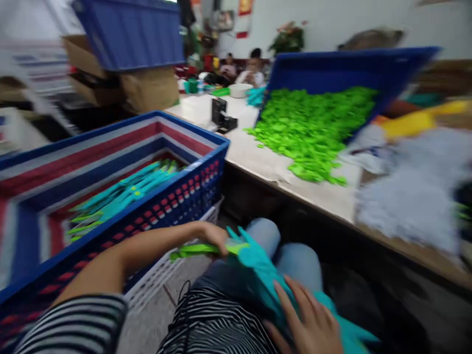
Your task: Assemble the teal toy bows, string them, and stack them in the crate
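Across my lap lies a bundle of long, flat teal pieces [260, 268] with lime-green parts at the far end; blur hides their exact kind. My left hand [216, 237] is closed around the green part [197, 250] at that end. Lower down, my right hand [309, 317] grips the teal bundle, fingers over its upper side and thumb along the near side. More teal and green pieces of the same look [136, 189] lie in the lined blue crate [191, 189] on my left.
A tilted blue bin [346, 69] spills small bright green pieces [313, 128] onto the table [254, 164]. A black device [223, 117] stands behind. At right is a heap of pale material [413, 191]. A blue tub [136, 34] rests on cardboard boxes [151, 88]. People sit far back.
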The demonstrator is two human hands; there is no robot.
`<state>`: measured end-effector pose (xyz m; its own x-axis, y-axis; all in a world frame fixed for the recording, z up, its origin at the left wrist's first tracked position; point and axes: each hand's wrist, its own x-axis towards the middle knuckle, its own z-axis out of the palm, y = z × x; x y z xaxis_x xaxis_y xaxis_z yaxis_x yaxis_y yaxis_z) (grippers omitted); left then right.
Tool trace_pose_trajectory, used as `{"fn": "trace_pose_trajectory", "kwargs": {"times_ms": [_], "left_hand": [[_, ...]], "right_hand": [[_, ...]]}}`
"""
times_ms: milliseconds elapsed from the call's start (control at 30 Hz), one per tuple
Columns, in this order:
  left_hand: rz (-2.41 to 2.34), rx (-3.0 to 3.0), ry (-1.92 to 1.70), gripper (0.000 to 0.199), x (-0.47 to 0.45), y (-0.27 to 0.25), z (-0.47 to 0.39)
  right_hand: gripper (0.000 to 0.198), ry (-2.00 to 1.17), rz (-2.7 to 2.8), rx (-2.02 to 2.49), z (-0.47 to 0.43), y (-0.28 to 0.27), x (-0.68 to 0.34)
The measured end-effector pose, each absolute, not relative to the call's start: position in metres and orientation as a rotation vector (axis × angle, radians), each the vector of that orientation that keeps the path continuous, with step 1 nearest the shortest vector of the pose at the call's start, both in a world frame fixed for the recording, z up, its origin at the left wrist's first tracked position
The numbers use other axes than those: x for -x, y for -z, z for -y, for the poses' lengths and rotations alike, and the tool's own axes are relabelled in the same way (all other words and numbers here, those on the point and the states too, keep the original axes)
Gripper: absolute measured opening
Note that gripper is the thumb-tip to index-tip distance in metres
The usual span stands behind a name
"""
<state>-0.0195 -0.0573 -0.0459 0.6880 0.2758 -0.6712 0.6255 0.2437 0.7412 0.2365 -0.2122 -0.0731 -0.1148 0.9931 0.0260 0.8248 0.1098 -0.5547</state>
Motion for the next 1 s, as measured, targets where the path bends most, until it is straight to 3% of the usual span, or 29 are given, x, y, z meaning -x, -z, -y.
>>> {"fn": "trace_pose_trajectory", "kwargs": {"times_ms": [100, 200, 367, 533, 633, 700, 800, 1000], "left_hand": [[-0.784, -1.372, 0.444, 0.016, 0.04, 0.07, 0.05], [-0.84, -1.498, 0.471, 0.021, 0.046, 0.084, 0.039], [-1.067, -1.805, 0.359, 0.04, 0.05, 0.074, -0.001], [-1.398, -2.386, -0.253, 0.051, 0.008, 0.083, -0.029], [-1.048, -2.627, -0.583, 0.045, -0.042, 0.107, -0.007], [-0.806, -2.736, -0.557, 0.05, -0.073, 0.123, 0.015], [-0.681, -2.828, -0.383, 0.063, -0.099, 0.141, 0.039], [-0.662, -2.963, -0.235, 0.073, -0.082, 0.155, 0.059]], "right_hand": [[0.074, -0.539, 2.273, 1.858, 0.197, 0.074, -0.23], [0.064, -0.667, 2.426, 1.915, 0.17, 0.07, -0.229], [0.059, -0.526, 2.445, 1.896, 0.123, 0.066, -0.236], [0.064, -0.602, 2.413, 1.953, 0.082, 0.084, -0.264], [0.037, -0.526, 2.289, 1.761, 0.046, 0.077, -0.29], [0.027, -0.297, 2.065, 1.733, 0.007, 0.063, -0.309], [0.028, -0.01, 1.744, 1.828, -0.063, 0.042, -0.337], [0.02, -0.262, 1.574, 1.948, -0.136, 0.042, -0.359]]}}
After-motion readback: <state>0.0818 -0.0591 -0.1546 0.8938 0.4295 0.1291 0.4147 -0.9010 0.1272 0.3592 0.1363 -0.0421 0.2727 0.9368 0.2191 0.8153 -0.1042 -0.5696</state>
